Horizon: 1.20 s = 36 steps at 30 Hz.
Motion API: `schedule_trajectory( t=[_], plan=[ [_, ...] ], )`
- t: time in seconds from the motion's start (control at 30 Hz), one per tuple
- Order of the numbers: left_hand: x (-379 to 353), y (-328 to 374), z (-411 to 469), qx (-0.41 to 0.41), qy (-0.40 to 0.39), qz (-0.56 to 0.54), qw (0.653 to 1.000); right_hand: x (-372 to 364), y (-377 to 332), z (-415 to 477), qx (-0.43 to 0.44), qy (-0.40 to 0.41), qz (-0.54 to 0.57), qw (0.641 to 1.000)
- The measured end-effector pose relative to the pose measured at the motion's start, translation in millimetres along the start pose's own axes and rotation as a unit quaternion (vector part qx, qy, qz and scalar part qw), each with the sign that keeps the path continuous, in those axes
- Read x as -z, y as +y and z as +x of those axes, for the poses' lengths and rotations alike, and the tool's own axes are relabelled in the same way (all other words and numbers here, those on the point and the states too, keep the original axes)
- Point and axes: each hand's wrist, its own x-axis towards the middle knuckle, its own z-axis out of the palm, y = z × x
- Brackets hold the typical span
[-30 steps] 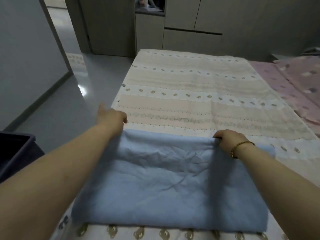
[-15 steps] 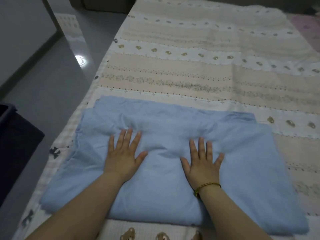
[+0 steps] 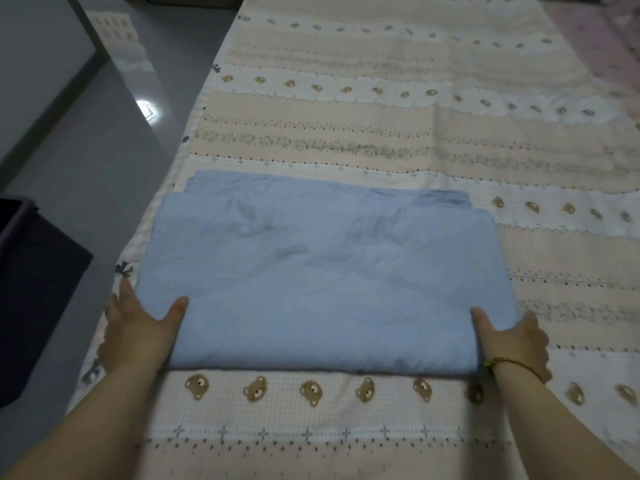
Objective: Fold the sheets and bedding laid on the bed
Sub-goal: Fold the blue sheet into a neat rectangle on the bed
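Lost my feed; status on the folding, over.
Left hand, right hand at side edges of blue sheet, thumbs on top. Sheet folded flat on bedspread. Nothing obstructing.

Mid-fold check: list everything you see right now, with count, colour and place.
sheet: one, blue, folded, on the near bedspread
bedspread: one, beige with bear print, centre and right
bedding: one, pink, far right corner
bin: one, dark, on the floor at left
floor: grey, left of the bedspread
bracelet: one, golden, right wrist
left hand: sheet's left end, thumb on top
right hand: sheet's right end, thumb on top
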Motion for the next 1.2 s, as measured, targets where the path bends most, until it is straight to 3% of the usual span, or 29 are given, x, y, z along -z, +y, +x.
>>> schedule_trajectory(
  t=[0.2, 0.33, 0.47, 0.6, 0.77, 1.0, 1.1, 1.2],
  plan=[
    [19.9, 6.6, -1.7, 0.007, -0.046, -0.081, 0.996, 11.5, 8.8, -8.1, 0.062, -0.007, 0.083, 0.995],
    [51.5, 20.3, -11.4, -0.046, -0.027, -0.017, 0.998, 40.7, 19.8, -28.6, 0.128, 0.029, 0.08, 0.988],
    [62.4, 2.2, -26.6, -0.07, 0.016, 0.065, 0.995, 49.4, 49.7, -40.6, 0.08, 0.01, 0.06, 0.995],
    [36.5, -19.6, -29.8, -0.009, -0.094, 0.086, 0.992, 31.0, 59.8, -42.9, 0.02, -0.061, 0.029, 0.998],
    [26.1, -11.1, -28.9, -0.018, 0.029, 0.148, 0.988, 15.9, 56.1, -37.0, -0.027, -0.035, 0.069, 0.997],
    [58.7, -17.1, -51.7, -0.133, 0.109, 0.098, 0.98, 37.6, 58.5, -51.9, 0.101, 0.054, 0.009, 0.993],
    [56.9, -52.3, -78.9, -0.105, 0.062, 0.045, 0.991, 40.0, 63.2, -57.4, 0.107, 0.051, -0.027, 0.993],
    [37.8, -62.6, -84.1, -0.019, -0.014, 0.024, 0.999, 30.7, 62.1, -56.2, 0.071, 0.015, -0.056, 0.996]
  ],
)
